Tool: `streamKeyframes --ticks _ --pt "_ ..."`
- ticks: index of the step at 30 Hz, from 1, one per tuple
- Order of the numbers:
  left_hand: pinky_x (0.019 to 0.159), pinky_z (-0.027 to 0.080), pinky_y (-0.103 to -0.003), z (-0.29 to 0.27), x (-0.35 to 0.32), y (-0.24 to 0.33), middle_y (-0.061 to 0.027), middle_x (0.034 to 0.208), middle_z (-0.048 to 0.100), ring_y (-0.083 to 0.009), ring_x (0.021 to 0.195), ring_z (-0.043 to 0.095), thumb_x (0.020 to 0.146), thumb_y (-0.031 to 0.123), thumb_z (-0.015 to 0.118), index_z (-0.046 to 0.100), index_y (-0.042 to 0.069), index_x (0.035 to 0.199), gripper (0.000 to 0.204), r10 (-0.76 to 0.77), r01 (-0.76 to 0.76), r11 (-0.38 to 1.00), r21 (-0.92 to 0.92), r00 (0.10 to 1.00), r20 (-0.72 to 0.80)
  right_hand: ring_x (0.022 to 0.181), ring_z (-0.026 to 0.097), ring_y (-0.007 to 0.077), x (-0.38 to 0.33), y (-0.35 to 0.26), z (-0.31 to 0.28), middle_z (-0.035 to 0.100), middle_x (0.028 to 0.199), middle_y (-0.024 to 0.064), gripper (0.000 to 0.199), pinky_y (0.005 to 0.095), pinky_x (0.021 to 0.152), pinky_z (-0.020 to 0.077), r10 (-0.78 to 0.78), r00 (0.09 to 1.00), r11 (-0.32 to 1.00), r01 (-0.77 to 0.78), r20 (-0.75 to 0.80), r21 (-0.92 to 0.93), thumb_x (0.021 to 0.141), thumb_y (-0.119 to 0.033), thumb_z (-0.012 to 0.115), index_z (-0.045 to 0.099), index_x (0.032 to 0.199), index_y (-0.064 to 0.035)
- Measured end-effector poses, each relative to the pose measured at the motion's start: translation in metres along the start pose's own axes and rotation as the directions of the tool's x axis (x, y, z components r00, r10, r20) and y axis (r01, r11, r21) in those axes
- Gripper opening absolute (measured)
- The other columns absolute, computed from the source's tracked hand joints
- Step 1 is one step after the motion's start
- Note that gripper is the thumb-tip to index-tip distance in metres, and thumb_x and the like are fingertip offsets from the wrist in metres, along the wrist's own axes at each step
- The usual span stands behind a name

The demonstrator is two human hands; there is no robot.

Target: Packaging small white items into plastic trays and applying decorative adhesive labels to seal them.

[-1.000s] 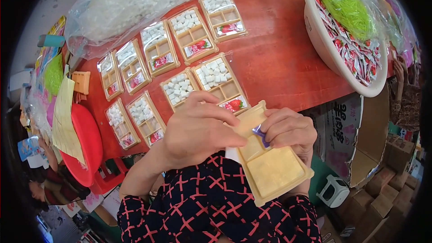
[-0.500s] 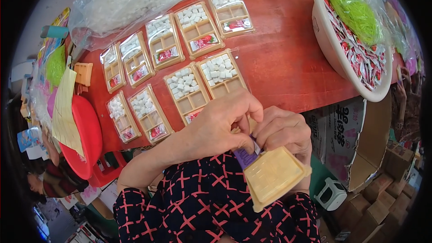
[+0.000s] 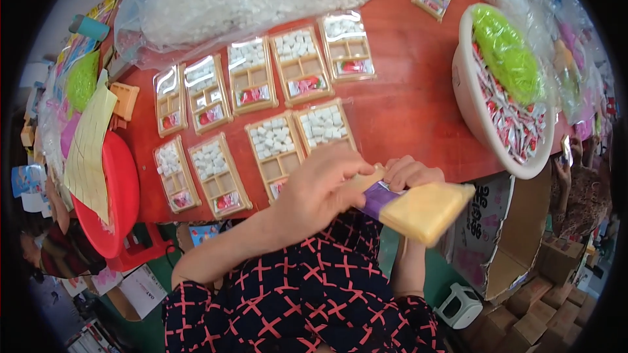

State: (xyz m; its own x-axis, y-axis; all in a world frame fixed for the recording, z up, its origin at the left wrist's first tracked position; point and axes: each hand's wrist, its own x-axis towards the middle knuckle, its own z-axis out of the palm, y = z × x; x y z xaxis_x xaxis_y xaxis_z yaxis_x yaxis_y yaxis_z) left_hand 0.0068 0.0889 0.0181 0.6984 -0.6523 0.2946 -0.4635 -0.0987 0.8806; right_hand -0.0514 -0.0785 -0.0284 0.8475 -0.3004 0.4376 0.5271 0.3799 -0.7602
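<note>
Both hands are closed on a cream plastic tray (image 3: 428, 212) with a purple paper band (image 3: 379, 200) around it, held above the table's near edge. My left hand (image 3: 320, 186) pinches the band and tray from the left. My right hand (image 3: 412, 173) wraps the tray's far side, fingers curled over its edge, the thumb hidden. Just beyond my hands, compartment trays (image 3: 301, 68) stand in two rows on the red table (image 3: 405, 117). White cubes (image 3: 325, 124) fill their far compartments, and red-and-white sachets (image 3: 307, 85) lie in most near ones.
A big clear bag of white cubes (image 3: 261, 0) lies at the back. On the right is a white basin (image 3: 466, 85) of sachets with a green bag (image 3: 507, 52). A red basin (image 3: 124, 202) stands left, and an open cardboard box (image 3: 523, 242) is below right.
The banded tray has swung up and to the right, its face tilting. Both hands still hold it. My view has shifted slightly, showing more of the table's back.
</note>
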Motion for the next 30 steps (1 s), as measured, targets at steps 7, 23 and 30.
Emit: streamKeyframes --ticks 7,23,30 --pt "0.057 0.045 -0.035 0.005 -0.007 -0.004 -0.0140 0.072 0.058 -0.0247 0.066 0.059 0.080 0.017 0.064 0.053 -0.003 0.093 0.027 -0.395 0.389 0.918 -0.073 0.912 -0.108 0.098 0.053 0.0152 0.012 -0.003 0.032 0.053 0.109 0.0113 0.038 0.0267 0.085 0.0421 0.363 0.909 0.865 -0.410 -0.205 -0.288 0.081 0.004 0.050 0.040 0.118 0.0045" --pt "0.085 0.046 -0.031 -0.116 -0.079 -0.008 -0.0148 0.110 0.057 -0.0259 0.102 0.056 0.082 0.005 0.058 0.053 0.002 0.111 0.029 -0.316 0.311 0.947 -0.079 0.863 -0.393 0.096 0.052 0.0205 0.195 0.087 -0.055 0.047 0.118 0.0134 0.034 0.0297 0.081 0.0443 0.179 0.974 0.304 0.077 0.136 -0.950 0.084 -0.009 0.056 0.048 0.115 0.0036" --pt "0.074 0.048 -0.029 -0.296 -0.208 0.025 -0.0109 0.101 0.061 -0.0205 0.087 0.060 0.081 0.009 0.057 0.057 0.000 0.106 0.026 -0.052 0.818 0.488 0.305 0.376 -0.925 0.091 0.056 0.0162 0.196 0.143 0.225 0.060 0.101 0.0078 0.025 0.0269 0.080 0.0442 0.414 0.689 0.678 0.203 0.595 -0.707 0.084 -0.005 0.052 0.054 0.108 0.0010"
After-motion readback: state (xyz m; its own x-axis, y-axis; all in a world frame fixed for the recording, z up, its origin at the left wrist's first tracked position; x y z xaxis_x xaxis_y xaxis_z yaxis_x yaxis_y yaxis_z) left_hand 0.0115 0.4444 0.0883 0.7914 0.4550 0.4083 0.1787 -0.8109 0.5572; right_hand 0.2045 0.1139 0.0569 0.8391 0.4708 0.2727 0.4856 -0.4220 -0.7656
